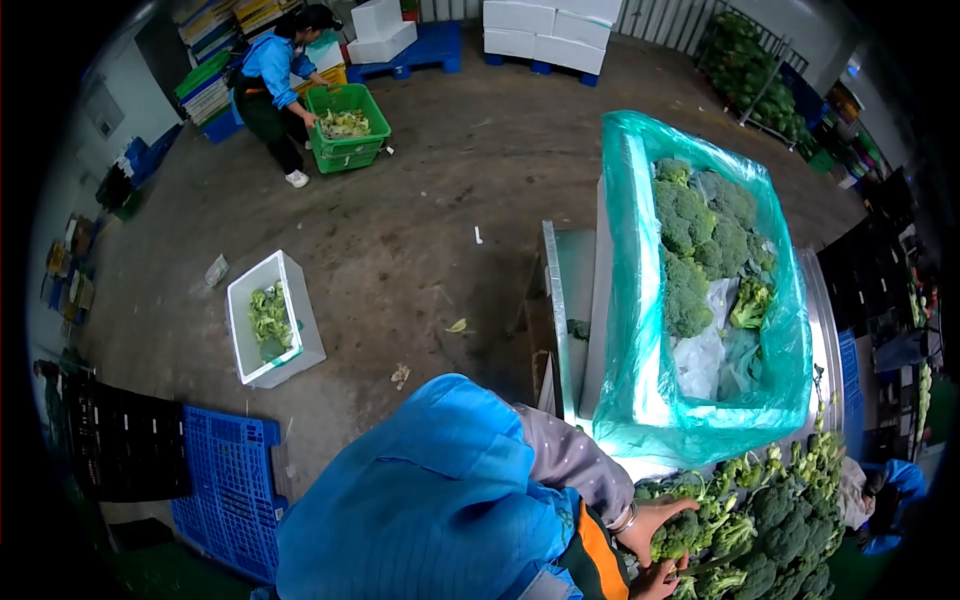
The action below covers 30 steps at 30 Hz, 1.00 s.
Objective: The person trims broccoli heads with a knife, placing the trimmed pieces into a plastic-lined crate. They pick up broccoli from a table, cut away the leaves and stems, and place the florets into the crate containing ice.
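Observation:
My left hand [650,525], with a bracelet at the wrist, curls its fingers around a broccoli head [678,538] at the bottom of the view. Just below it, my right hand [657,580] has its fingers bent in close to the same head. A thin dark strip runs out from the right fingertips, and I cannot tell what that hand grips. Around both hands lies a heap of broccoli [785,525], some heads showing pale cut stems. Past the heap stands a white foam box lined with green plastic film [625,370], with broccoli heads [690,225] and clear bags inside.
On the floor to the left are a white foam box [312,335] with trimmings and a blue pallet [225,490]. A person [270,75] in blue bends over a green crate [345,155] at the back. Another blue sleeve [900,500] shows at the right edge.

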Motion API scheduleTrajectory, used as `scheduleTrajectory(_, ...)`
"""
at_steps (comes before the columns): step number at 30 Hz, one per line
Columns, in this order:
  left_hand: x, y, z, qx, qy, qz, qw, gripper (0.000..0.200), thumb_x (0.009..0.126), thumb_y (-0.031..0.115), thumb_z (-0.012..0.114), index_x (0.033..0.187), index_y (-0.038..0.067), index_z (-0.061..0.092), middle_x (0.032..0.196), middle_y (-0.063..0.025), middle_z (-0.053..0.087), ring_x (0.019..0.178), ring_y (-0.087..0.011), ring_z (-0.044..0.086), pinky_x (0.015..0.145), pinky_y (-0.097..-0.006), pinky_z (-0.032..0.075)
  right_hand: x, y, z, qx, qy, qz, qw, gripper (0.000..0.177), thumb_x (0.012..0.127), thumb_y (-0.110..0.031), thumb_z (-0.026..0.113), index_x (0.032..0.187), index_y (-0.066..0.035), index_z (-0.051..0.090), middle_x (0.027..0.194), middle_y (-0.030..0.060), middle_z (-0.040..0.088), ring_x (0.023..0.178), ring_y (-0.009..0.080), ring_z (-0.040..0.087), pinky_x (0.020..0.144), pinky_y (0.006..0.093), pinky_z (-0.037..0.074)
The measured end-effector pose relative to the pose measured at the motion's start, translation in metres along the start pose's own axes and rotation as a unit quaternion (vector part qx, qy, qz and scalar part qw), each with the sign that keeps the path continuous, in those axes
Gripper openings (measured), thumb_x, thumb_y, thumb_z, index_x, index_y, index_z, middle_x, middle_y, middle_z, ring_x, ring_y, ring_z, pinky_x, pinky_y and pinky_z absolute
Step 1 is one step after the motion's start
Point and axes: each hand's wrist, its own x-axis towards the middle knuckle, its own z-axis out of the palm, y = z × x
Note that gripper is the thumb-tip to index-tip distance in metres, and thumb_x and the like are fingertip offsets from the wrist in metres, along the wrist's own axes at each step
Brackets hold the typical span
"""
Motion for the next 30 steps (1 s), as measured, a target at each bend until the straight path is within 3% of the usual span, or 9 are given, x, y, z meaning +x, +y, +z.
scheduleTrajectory(7,0.004,0.019,-0.002,-0.05,0.078,0.039,0.995,0.098,0.055,0.016,0.079,0.134,0.011,0.023,0.126,-0.0172,0.037,0.118,-0.0313,0.041,0.098,-0.0401,0.033,-0.006,-0.019,-0.002,0.156,-0.002,0.181,0.971,0.022,0.077,-0.01,0.067,0.094,0.0,0.057,0.08,0.0076,0.057,0.062,0.0176,0.048,0.053,0.0308,0.04)
scheduleTrajectory(8,0.005,0.015,0.001,-0.056,0.088,0.049,0.993,0.097,0.055,0.015,0.079,0.135,0.011,0.023,0.125,-0.0167,0.039,0.118,-0.0302,0.041,0.099,-0.0401,0.032,-0.007,0.043,-0.006,0.125,0.053,0.178,0.975,0.026,0.076,-0.014,0.071,0.094,-0.001,0.057,0.072,0.0038,0.053,0.055,0.0124,0.042,0.047,0.0265,0.036)
scheduleTrajectory(12,0.006,0.006,0.005,-0.054,0.089,0.001,0.995,0.098,0.055,0.019,0.081,0.134,0.01,0.025,0.123,-0.0172,0.041,0.12,-0.0295,0.039,0.099,-0.0395,0.032,-0.009,0.038,-0.003,0.018,0.069,0.185,0.98,0.022,0.077,-0.01,0.067,0.094,0.002,0.06,0.073,0.0072,0.058,0.057,0.015,0.047,0.051,0.028,0.04)
scheduleTrajectory(14,0.004,-0.002,0.008,-0.03,0.122,-0.01,0.992,0.096,0.056,0.02,0.081,0.134,0.009,0.026,0.124,-0.0172,0.041,0.119,-0.0288,0.039,0.1,-0.0385,0.031,-0.006,0.04,0.006,0.12,0.045,0.147,0.981,0.036,0.081,-0.009,0.063,0.113,0.0,0.049,0.074,0.002,0.053,0.06,0.0095,0.048,0.053,0.0228,0.038)
scheduleTrajectory(19,0.003,-0.002,0.005,0.017,0.089,-0.077,0.993,0.092,0.062,0.025,0.081,0.133,0.003,0.027,0.126,-0.0178,0.042,0.119,-0.026,0.041,0.101,-0.035,0.032,-0.014,0.002,0.003,0.31,0.082,0.207,0.924,0.049,0.077,-0.004,0.064,0.122,-0.005,0.045,0.076,-0.0014,0.051,0.057,0.0036,0.042,0.046,0.0183,0.031)
scheduleTrajectory(21,0.006,0.003,0.003,0.07,0.044,-0.053,0.995,0.094,0.063,0.026,0.082,0.134,0.003,0.025,0.126,-0.0184,0.043,0.118,-0.0261,0.043,0.1,-0.0346,0.034,-0.015,-0.009,-0.013,0.346,-0.008,0.243,0.906,0.054,0.08,-0.007,0.06,0.13,-0.01,0.041,0.076,-0.0033,0.049,0.057,0.0044,0.041,0.047,0.0194,0.032)
scheduleTrajectory(23,0.01,0.014,0.003,0.096,-0.048,-0.085,0.991,0.098,0.063,0.023,0.082,0.137,0.003,0.021,0.126,-0.0185,0.043,0.118,-0.0244,0.043,0.099,-0.0341,0.036,-0.01,-0.008,-0.008,0.247,-0.04,0.158,0.955,0.043,0.077,-0.004,0.064,0.118,-0.009,0.053,0.081,-0.0005,0.056,0.064,0.0044,0.048,0.051,0.02,0.038)
scheduleTrajectory(27,0.012,0.012,0.013,-0.162,-0.108,-0.201,0.96,0.092,0.07,0.01,0.076,0.14,0.009,0.017,0.131,-0.0172,0.037,0.119,-0.0231,0.043,0.094,-0.0343,0.041,-0.011,-0.021,-0.02,0.286,0.035,0.332,0.898,0.03,0.075,-0.017,0.073,0.101,-0.005,0.063,0.058,-0.0055,0.051,0.05,0.0026,0.045,0.046,0.0185,0.031)
scheduleTrajectory(30,0.013,0.0,0.014,-0.075,-0.102,-0.203,0.971,0.081,0.072,0.009,0.074,0.136,0.007,0.024,0.126,-0.017,0.041,0.112,-0.025,0.048,0.087,-0.0324,0.045,0.006,0.001,-0.058,0.172,0.101,0.321,0.926,0.028,0.073,-0.019,0.075,0.094,-0.003,0.066,0.063,-0.0039,0.055,0.051,0.0035,0.045,0.047,0.0208,0.035)
